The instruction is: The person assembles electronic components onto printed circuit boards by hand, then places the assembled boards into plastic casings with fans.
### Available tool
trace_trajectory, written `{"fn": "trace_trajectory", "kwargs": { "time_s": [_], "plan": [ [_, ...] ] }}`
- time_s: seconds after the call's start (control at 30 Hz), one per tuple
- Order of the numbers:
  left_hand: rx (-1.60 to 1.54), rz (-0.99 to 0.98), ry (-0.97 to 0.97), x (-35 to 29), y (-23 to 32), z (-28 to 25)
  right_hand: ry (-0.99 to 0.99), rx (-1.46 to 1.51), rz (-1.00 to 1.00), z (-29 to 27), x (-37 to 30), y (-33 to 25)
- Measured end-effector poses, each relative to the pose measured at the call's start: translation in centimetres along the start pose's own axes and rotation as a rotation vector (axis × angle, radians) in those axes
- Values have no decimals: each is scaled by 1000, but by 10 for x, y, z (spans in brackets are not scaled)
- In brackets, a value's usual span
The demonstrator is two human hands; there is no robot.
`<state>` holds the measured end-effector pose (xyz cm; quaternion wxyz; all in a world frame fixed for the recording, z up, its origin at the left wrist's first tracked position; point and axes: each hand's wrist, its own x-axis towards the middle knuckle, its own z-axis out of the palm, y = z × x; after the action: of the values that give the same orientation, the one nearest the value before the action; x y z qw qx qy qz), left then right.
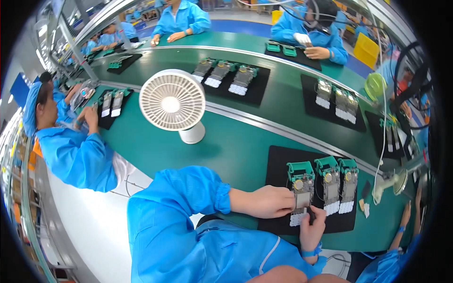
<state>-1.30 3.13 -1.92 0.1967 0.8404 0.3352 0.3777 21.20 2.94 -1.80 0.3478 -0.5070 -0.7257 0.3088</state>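
Observation:
On a black mat (276, 162) lie three circuit board assemblies, each with a green plastic frame at its far end and white key pads at its near end. My left hand (269, 202) comes in from the left, fingers closed against the edge of the leftmost circuit board (302, 185). At that board's near end is my right hand (312, 229), thumb and fingers drawn together over the white pads; what they pinch is hidden. The middle circuit board (331, 188) and the right circuit board (348, 186) lie close beside it, untouched.
A white fan (172, 100) stands on the green table (236, 158) to my left. Beyond a metal rail, black mats with more boards (244, 80) lie on the green belt. Co-workers in blue (71, 151) sit around. A small fan (394, 184) and white cable are at right.

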Motion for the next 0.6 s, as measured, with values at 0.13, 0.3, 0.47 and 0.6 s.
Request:
{"fn": "trace_trajectory", "kwargs": {
  "time_s": [0.13,0.3,0.47,0.6],
  "plan": [
    [-19,-41,-13,0,2,-4,174,306,0,-15,-8,18],
    [-30,-12,-37,-1,-2,-5,193,-400,-79,-36,-32,42],
    [-72,-4,-50,0,-8,3,243,-548,-208,-23,-50,53],
    [-97,-30,-78,1,-6,1,239,-734,-466,-14,-56,86]
  ]
}}
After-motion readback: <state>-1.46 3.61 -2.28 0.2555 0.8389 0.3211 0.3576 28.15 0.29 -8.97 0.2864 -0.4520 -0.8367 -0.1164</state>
